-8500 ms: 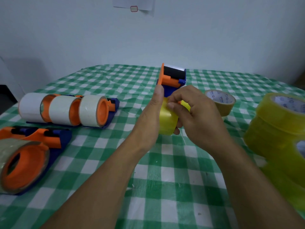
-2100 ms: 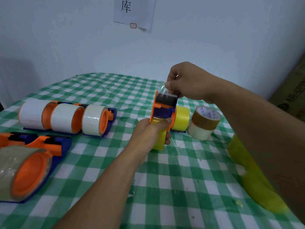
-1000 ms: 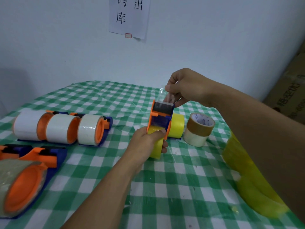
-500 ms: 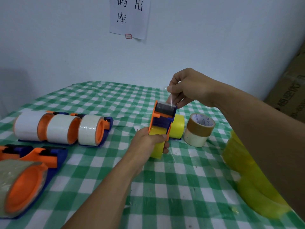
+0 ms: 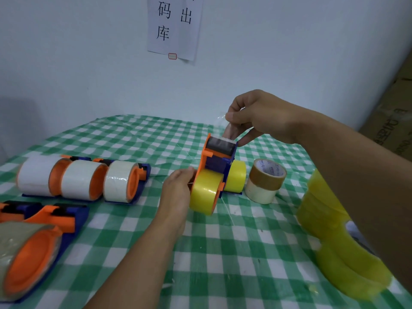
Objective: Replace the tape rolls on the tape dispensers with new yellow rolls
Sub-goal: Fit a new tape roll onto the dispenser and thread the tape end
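Two hands work on one dispenser (image 5: 217, 157), held nose up, with a new yellow roll (image 5: 204, 195) seated on the hub at its lower end. The left hand (image 5: 178, 192) grips it from its left side, level with the roll. The right hand (image 5: 256, 117), directly above it, pinches the tape end (image 5: 229, 130) between thumb and forefinger just over the toothed cutter blade (image 5: 225, 138).

Several things could go wrong, in my judgement. The thin film may fold and stick to itself or to the fingers. Pulled at an angle, it may tear early on the teeth. A hard pull may drag the roll off the hub or twist the dispenser out of a slack left grip.

The film is nearly clear, so its path from roll to blade cannot be traced, nor whether it passes under the black roller (image 5: 219, 146). The left fingers are hidden behind the dispenser. I cannot tell whether its lower end touches the bench (image 5: 223, 264). To its right, a stack of yellow rolls (image 5: 330, 219) is partly covered by the right forearm.
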Demonstrator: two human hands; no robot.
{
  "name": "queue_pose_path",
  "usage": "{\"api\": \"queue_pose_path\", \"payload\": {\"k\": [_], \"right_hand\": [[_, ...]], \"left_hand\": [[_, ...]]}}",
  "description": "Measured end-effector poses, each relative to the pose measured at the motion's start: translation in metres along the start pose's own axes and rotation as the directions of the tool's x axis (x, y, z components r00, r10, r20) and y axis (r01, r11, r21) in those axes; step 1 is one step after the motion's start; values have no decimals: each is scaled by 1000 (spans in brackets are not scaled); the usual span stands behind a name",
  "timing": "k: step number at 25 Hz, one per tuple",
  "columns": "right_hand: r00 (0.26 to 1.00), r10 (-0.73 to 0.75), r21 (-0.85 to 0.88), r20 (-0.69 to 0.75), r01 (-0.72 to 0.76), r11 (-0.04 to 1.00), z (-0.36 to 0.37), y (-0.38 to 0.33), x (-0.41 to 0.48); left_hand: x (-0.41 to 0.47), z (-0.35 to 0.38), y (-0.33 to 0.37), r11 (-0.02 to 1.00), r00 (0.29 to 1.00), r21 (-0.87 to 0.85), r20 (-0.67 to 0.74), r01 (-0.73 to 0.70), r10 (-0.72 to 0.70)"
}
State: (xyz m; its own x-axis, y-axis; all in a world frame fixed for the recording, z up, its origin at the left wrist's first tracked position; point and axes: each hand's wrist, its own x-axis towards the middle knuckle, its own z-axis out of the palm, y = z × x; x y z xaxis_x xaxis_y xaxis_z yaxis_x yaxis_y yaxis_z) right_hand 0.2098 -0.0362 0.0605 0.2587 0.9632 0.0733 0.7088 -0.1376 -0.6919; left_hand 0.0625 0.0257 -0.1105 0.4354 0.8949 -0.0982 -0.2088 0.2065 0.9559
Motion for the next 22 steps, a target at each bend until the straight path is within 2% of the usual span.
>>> {"api": "queue_pose_path", "payload": {"k": [6,9,13,17,22], "right_hand": [[1000,-7,10,-29,7,1000,-6,-4,-4],[1000,-13,53,-18,13,998,-9,-5,-6],[1000,1,88,-3,-1,996,-8,-5,-6],[999,29,124,-45,-24,992,-3,1,-4],[996,58,132,-60,-50,990,4,11,-2]], "left_hand": [[2,-3,-1,999,999,41,37,-24,23],[-1,-2,1,1000,989,2,148,-8,8],[-4,-1,-2,996,955,-32,287,86,-73],[-4,-1,-3,997,951,23,298,78,-81],[-5,0,-5,999,939,46,342,10,-25]]}}
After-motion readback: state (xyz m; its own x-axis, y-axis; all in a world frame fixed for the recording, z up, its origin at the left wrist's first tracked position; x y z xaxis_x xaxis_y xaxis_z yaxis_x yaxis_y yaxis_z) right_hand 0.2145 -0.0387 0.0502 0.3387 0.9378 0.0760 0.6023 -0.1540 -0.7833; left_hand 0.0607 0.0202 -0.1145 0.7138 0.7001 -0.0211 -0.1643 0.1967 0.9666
